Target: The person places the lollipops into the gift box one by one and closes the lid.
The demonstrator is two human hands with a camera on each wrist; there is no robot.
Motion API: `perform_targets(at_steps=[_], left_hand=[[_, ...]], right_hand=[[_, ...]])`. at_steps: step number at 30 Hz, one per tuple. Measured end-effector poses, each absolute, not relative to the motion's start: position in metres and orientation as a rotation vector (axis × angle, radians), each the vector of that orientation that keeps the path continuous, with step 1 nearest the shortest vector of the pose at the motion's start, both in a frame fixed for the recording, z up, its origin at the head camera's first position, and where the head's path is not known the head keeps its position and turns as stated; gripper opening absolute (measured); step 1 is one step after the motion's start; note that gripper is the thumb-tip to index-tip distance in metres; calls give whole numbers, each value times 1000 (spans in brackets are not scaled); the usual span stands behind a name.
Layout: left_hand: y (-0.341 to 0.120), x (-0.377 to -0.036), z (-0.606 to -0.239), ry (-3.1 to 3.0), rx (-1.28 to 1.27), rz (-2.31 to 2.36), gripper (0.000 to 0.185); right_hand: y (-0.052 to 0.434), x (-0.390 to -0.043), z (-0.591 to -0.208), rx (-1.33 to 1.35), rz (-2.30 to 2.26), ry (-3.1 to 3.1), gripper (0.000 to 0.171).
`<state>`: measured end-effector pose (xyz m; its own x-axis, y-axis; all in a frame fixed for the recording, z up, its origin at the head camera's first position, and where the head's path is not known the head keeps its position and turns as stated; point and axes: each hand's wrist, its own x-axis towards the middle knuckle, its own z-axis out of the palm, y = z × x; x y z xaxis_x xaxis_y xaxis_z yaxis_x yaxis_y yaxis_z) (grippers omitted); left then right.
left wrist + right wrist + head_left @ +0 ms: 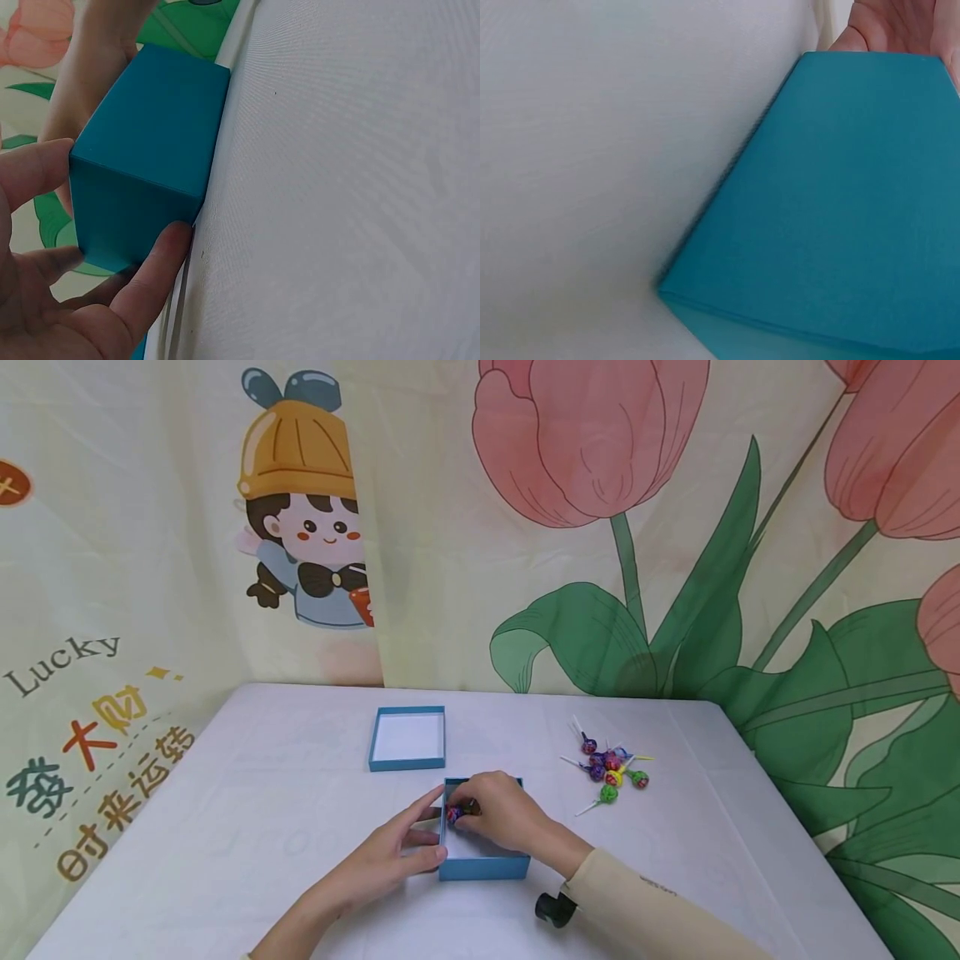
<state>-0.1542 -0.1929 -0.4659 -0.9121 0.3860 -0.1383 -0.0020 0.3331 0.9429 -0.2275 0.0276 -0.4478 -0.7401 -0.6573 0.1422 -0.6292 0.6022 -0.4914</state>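
A blue open-topped box point(483, 868) with a white inside stands near the front middle of the table. My left hand point(397, 847) rests its fingertips and thumb against the box's left side, its fingers spread and fairly straight; the left wrist view shows these fingertips point(176, 232) on the blue wall. My right hand point(502, 810) reaches over the box from the right, its curled fingers down inside, holding a dark, shiny-wrapped lollipop point(454, 814) at the left wall. Its fingers partly cover the lollipop. In the right wrist view the box wall point(832, 202) hides the right fingers.
Behind the box to the left lies a blue-rimmed lid point(407, 766), white side up. Several lollipops point(611, 768) with purple, yellow and green wrappers lie in a loose pile at the right. A white cloth point(285, 777) covers the table; a printed curtain point(435, 527) hangs behind.
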Motion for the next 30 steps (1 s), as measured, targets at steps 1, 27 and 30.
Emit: perform_targets(at_steps=[1, 27, 30], left_hand=[[-193, -154, -466, 2266, 341, 1602, 83], [-193, -154, -464, 2273, 366, 1601, 83], [-194, -154, -465, 2266, 376, 1606, 83]], right_hand=[[27, -227, -448, -1112, -813, 2766, 23], [24, -229, -455, -1162, -703, 2798, 20], [25, -229, -455, -1167, -706, 2794, 21]])
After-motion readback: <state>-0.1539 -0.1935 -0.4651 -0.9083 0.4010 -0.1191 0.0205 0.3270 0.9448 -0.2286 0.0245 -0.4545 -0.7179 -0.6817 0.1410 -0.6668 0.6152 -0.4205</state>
